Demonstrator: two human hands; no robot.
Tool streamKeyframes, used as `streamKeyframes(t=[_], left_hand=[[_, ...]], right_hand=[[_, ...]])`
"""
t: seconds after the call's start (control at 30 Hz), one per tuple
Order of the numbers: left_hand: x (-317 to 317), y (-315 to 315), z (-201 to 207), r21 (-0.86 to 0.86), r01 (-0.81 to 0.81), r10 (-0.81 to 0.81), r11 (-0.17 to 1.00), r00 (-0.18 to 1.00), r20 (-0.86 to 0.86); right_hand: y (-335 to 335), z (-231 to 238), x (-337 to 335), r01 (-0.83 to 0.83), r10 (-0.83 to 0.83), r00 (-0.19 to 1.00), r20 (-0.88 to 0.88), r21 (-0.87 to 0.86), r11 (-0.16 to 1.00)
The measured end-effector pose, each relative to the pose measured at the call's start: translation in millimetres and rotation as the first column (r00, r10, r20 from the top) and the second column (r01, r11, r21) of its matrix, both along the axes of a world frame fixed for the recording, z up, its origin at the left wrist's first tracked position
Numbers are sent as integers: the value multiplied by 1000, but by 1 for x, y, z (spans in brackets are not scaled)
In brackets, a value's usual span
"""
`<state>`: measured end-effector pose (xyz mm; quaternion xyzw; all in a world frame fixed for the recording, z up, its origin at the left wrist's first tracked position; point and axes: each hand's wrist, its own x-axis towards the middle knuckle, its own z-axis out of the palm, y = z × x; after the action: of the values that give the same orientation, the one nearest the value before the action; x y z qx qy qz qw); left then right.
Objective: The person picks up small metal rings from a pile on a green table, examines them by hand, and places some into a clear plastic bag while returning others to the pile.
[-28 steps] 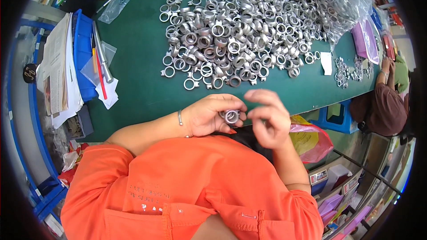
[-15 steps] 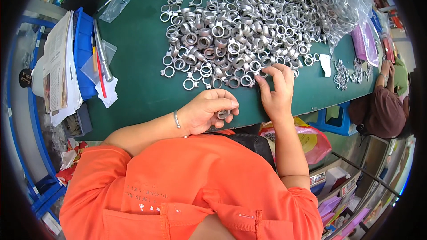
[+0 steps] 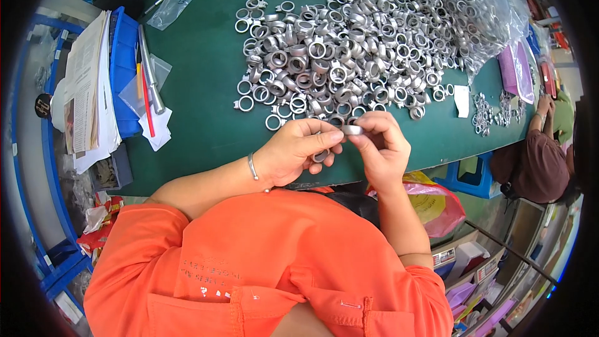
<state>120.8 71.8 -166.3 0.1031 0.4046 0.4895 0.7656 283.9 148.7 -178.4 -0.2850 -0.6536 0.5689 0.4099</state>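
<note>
Near the pile (image 3: pixel 374 32), in the head view, a ring (image 3: pixel 354 130) is pinched edge-on by the right hand (image 3: pixel 385 148), its band lying crosswise, just right of the left hand (image 3: pixel 288 152); contact there cannot be told. By curled left fingers, a second ring (image 3: pixel 321 156) is held.

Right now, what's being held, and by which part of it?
The right hand pinches a ring by its right side. The left hand holds another ring, but its exact grip point is hidden.
</note>
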Motion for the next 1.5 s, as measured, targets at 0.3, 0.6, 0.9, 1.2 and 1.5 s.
streamKeyframes(t=[0.3, 0.6, 0.9, 1.2, 1.5], left_hand=[[0, 1, 0, 177, 33, 15, 984, 965, -260], [1, 2, 6, 403, 73, 157, 912, 847, -507], [2, -2, 7, 563, 226, 333, 795, 613, -717], [0, -3, 4, 354, 134, 107, 926, 804, -584], [1, -5, 12, 59, 270, -210, 961, 852, -479]], right_hand=[[-10, 5, 4, -16, -7, 996, 88, 254, 967], [-11, 8, 3, -45, 29, 997, 65, 268, 962], [-18, 2, 8, -245, 164, 948, -271, -300, 922], [-21, 1, 6, -136, 85, 947, -309, -145, 980], [-21, 13, 9, -53, -16, 989, 150, 446, 893]])
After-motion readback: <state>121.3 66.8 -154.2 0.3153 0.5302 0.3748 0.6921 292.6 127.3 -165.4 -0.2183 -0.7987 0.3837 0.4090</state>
